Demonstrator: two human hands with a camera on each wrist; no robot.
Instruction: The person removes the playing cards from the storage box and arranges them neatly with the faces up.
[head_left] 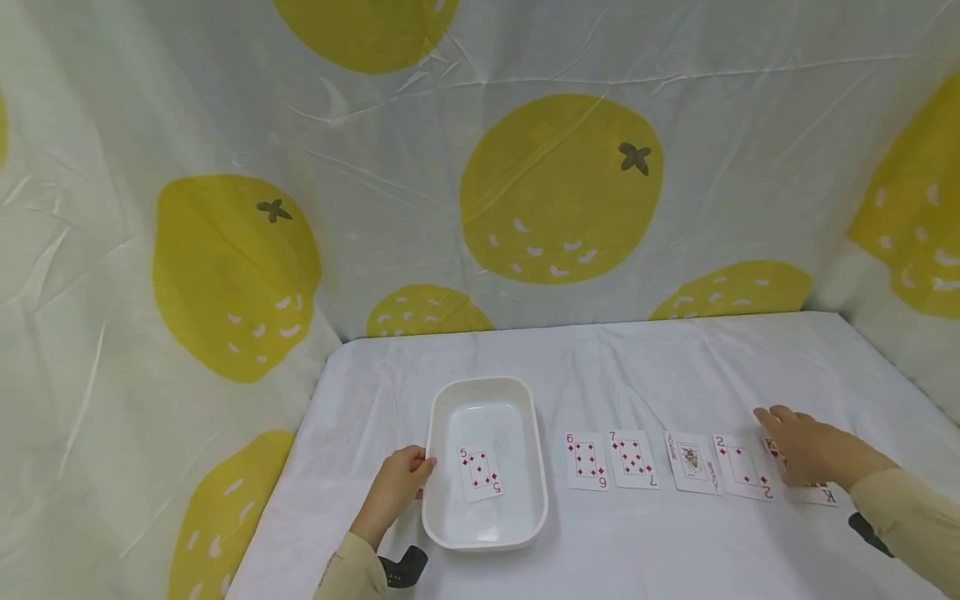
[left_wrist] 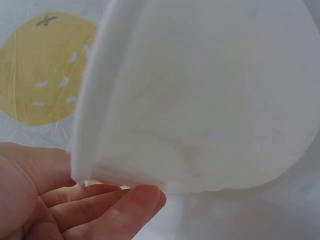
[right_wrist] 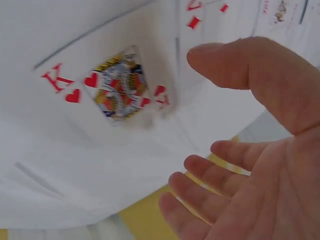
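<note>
My left hand (head_left: 397, 487) pinches the left rim of a white plastic tray (head_left: 538, 500) between thumb and fingers; the left wrist view shows the grip on the tray wall (left_wrist: 200, 125) close up. Inside the tray lies the five of diamonds card (head_left: 480, 473). Over the king of hearts card (right_wrist: 120, 90), at the right end of a row of face-up cards, hovers my right hand (head_left: 813, 446). In the right wrist view its thumb and fingers are spread, with nothing between them. The hand partly hides the king in the head view.
Left of the king lie the two of diamonds (head_left: 742, 467), a joker (head_left: 693, 462), the seven of diamonds (head_left: 633, 458) and the six of diamonds (head_left: 587, 460). A white cloth (head_left: 637, 542) covers the table. Lemon-print curtains (head_left: 405, 208) stand behind and at the sides.
</note>
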